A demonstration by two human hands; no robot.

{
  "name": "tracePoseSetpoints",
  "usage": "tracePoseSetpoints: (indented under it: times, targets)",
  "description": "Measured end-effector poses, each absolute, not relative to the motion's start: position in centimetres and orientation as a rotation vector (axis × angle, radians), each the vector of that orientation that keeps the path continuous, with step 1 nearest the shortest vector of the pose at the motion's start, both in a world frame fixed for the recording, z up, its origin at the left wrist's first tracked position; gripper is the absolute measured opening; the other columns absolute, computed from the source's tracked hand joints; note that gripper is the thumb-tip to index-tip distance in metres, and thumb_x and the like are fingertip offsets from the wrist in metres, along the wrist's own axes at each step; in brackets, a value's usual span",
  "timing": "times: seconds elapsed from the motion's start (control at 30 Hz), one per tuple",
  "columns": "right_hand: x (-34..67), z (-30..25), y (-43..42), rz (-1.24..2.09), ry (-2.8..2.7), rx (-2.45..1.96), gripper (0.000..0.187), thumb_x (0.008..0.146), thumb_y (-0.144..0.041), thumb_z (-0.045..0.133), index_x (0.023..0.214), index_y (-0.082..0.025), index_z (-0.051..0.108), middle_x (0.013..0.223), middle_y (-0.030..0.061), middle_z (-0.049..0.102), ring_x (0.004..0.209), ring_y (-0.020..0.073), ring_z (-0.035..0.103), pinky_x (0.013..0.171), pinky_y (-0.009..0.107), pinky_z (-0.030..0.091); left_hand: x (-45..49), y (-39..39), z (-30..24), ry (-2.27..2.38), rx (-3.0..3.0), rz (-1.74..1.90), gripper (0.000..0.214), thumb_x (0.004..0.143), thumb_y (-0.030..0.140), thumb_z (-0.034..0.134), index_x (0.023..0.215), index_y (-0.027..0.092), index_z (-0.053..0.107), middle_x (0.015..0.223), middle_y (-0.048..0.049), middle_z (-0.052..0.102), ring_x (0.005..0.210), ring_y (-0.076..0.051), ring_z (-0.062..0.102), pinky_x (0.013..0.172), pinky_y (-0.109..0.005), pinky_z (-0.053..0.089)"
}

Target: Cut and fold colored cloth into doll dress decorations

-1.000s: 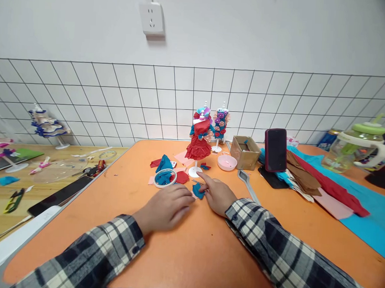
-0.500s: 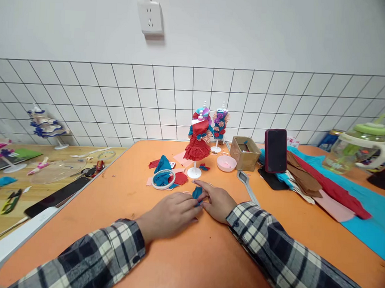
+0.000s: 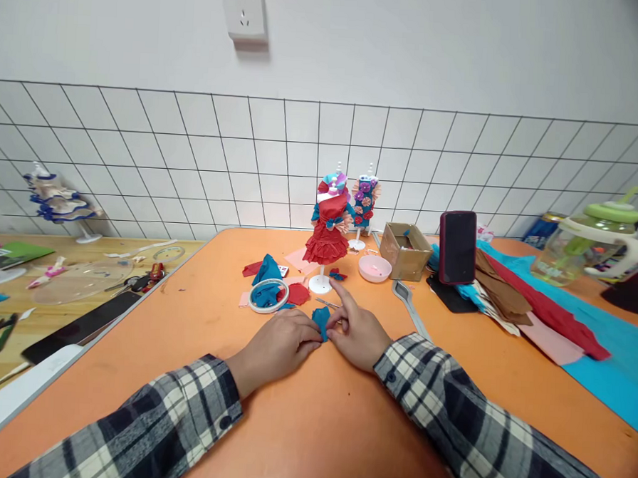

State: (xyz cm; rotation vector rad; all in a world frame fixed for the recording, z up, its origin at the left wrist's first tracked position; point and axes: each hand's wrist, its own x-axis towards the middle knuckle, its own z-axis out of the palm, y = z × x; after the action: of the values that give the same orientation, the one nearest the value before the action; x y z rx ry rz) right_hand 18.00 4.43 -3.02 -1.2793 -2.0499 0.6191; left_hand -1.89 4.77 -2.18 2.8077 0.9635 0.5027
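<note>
A small piece of blue crepe paper (image 3: 321,319) is on the orange table between my two hands. My left hand (image 3: 284,343) rests low on the table, its fingers closed on the paper's left edge. From the right, my right hand (image 3: 361,335) pinches the other edge with thumb and curled fingers, while its index finger points up and away. Just beyond stands a miniature dress form in a ruffled red dress (image 3: 326,246) on a white round base (image 3: 320,285). A thin metallic tool (image 3: 326,303) lies partly behind my right fingers; its kind is unclear.
Left of the base, a white ring (image 3: 254,305) lies on blue and red scraps. Rightward are a pink bowl (image 3: 374,268), a cardboard box (image 3: 405,252), grey scissors or tongs (image 3: 409,308), a propped phone (image 3: 457,248), coloured paper sheets (image 3: 554,330) and a clear jug (image 3: 575,249).
My hands have drawn slightly apart, showing more of the blue paper. My right index finger has lifted. The view has shifted slightly.
</note>
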Motion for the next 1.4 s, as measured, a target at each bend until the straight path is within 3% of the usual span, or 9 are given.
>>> tracePoseSetpoints:
  times: [0.23,0.47,0.93,1.1,1.2,1.4]
  targets:
    - [17.3,-3.5,4.3,0.605,-2.152,-1.349,0.089,0.073,-0.009,0.059,0.149,-0.025,0.015,0.085,-0.0030,0.070,0.082,0.0172,0.062,0.076,0.027,0.041,-1.2,4.2,-1.9,1.147,2.743,0.509,0.014,0.087,0.032,0.058,0.087,0.023,0.070,0.082,-0.0013,0.070,0.083,-0.020,0.058,0.080,-0.036,0.038]
    - [17.4,-3.1,4.1,0.576,-2.174,-1.379,0.079,0.076,-0.012,0.058,0.147,-0.023,0.024,0.086,-0.0014,0.071,0.085,0.0186,0.063,0.078,0.028,0.041,-0.6,4.1,-1.8,1.291,2.879,0.485,0.017,0.088,0.024,0.055,0.077,0.024,0.069,0.076,-0.0005,0.068,0.082,-0.021,0.057,0.094,-0.050,0.023]
    - [17.3,-3.1,4.1,0.521,-2.234,-1.337,0.067,0.077,-0.011,0.057,0.140,-0.025,0.036,0.085,-0.0018,0.070,0.085,0.0170,0.062,0.076,0.026,0.041,-1.0,3.9,-1.3,1.289,2.836,0.484,0.020,0.090,0.034,0.053,0.081,0.025,0.069,0.080,-0.0011,0.068,0.086,-0.022,0.053,0.091,-0.051,0.021]
    - [17.0,-3.2,3.8,0.506,-2.169,-1.373,0.080,0.075,-0.010,0.061,0.144,-0.026,0.025,0.096,-0.0009,0.067,0.088,0.0168,0.060,0.078,0.026,0.041,-0.8,3.7,-1.6,1.290,2.835,0.523,0.020,0.090,0.026,0.052,0.080,0.025,0.069,0.079,-0.0018,0.069,0.086,-0.022,0.052,0.091,-0.052,0.019]
    - [17.0,-3.1,3.7,0.552,-2.181,-1.406,0.084,0.077,-0.010,0.059,0.147,-0.027,0.016,0.092,-0.0024,0.069,0.084,0.0171,0.062,0.076,0.026,0.041,-1.0,3.8,-1.7,1.285,2.840,0.522,0.021,0.091,0.027,0.051,0.080,0.025,0.069,0.077,-0.0021,0.068,0.085,-0.022,0.052,0.089,-0.050,0.020]
    - [16.9,-2.8,3.7,0.526,-2.210,-1.454,0.074,0.079,-0.013,0.055,0.145,-0.024,0.023,0.086,-0.0015,0.071,0.082,0.0185,0.064,0.073,0.025,0.040,-1.1,4.2,-2.1,1.309,2.843,0.515,0.018,0.090,0.028,0.053,0.088,0.025,0.070,0.076,-0.0042,0.067,0.083,-0.022,0.054,0.084,-0.045,0.024]
